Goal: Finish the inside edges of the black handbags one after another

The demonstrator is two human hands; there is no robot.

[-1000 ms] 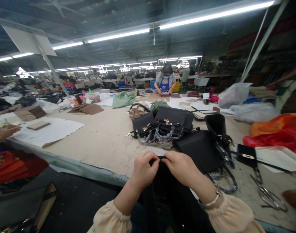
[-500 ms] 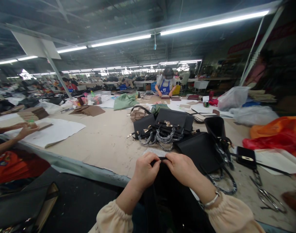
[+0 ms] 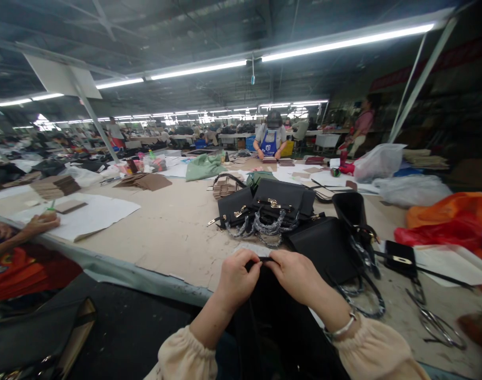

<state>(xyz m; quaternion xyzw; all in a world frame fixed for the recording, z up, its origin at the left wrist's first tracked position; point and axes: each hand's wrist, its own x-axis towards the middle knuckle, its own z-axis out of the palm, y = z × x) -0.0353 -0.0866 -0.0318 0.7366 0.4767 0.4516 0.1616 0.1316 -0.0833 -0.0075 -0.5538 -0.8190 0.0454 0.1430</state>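
My left hand [image 3: 240, 274] and my right hand [image 3: 291, 272] are close together at the table's near edge, fingertips pinched. Between them stretches a short black strip [image 3: 266, 258], most of it covered by the fingers. Black material [image 3: 282, 322] hangs below my hands; whether it joins the strip I cannot tell. Just beyond lie several black handbags [image 3: 282, 198] with gold clasps and plastic-wrapped handles. Another black bag [image 3: 324, 245] lies flat near my right hand.
Scissors [image 3: 439, 324] lie at the right beside a small black case [image 3: 400, 257]. Red and orange plastic bags [image 3: 446, 229] sit farther back. At the left a co-worker's hand [image 3: 43, 221] rests by white paper [image 3: 106, 211]. Another person [image 3: 270, 140] works across the table [image 3: 177, 211].
My hands keep their pinch almost unmoved. At the left, the co-worker's hands have moved apart. A person in pink at the back right has moved leftward.
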